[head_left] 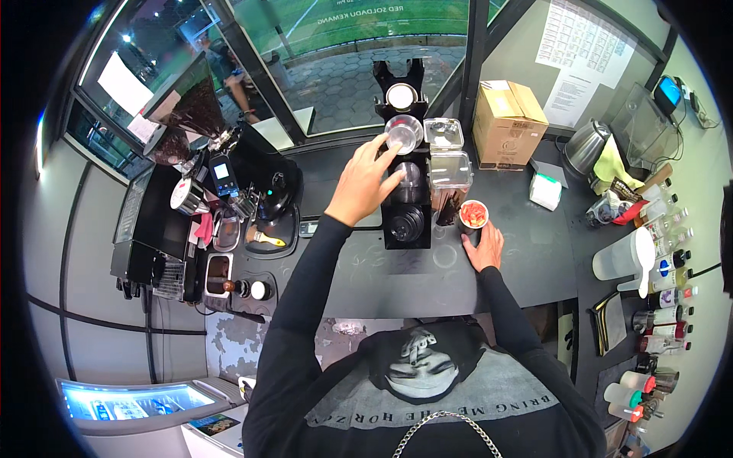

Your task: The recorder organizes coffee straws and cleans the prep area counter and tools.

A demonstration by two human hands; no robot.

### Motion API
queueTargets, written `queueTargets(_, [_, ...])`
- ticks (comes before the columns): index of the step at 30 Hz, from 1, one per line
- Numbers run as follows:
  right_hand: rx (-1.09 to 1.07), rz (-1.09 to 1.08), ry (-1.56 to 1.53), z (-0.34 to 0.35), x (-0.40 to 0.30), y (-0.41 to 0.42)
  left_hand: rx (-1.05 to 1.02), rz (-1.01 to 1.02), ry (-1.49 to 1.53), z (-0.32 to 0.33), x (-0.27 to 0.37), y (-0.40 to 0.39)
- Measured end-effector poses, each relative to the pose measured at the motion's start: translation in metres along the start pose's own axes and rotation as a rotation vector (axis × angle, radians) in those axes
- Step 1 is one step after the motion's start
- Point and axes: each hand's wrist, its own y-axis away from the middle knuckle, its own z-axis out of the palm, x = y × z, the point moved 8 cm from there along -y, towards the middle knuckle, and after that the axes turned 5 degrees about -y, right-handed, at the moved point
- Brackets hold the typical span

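Note:
My left hand (363,184) reaches over a black cup-and-lid organizer (424,226), fingers spread. Its fingertips are at a stack of clear plastic lids or cups (404,134); I see no grip on them. Below these, a clear dome lid (409,174) and black lids (405,223) sit in the organizer's other slots. On the dark counter, my right hand (485,249) has thumb and fingers around the near side of a cup (474,215) filled with red chopped pieces. This cup stands upright beside a clear container holding dark sticks or straws (449,197).
At left stand a coffee grinder with a bean hopper (197,109), an espresso machine (149,229) and a yellow-handled brush (266,237). A cardboard box (507,129), steel kettle (587,146), white napkin pack (545,190), plastic pitcher (618,257) and several bottles (670,295) line the right side.

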Motion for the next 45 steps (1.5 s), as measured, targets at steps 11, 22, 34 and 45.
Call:
queueTargets(11, [-0.007,-0.002,-0.027,0.001,0.001,0.002,0.132,-0.015,-0.259,0.026,-0.003,-0.024])
queueTargets(22, [0.009,-0.01,-0.064,-0.003,-0.006,-0.001,0.196,-0.052,-0.198,0.017,0.005,-0.011])
queueTargets(34, [0.004,0.002,-0.159,-0.023,-0.008,-0.007,0.006,-0.15,0.594,0.051,0.127,0.147])
queueTargets(45, [-0.046,-0.031,-0.132,-0.008,0.01,0.01,-0.398,-0.112,0.963,0.118,0.195,0.189])
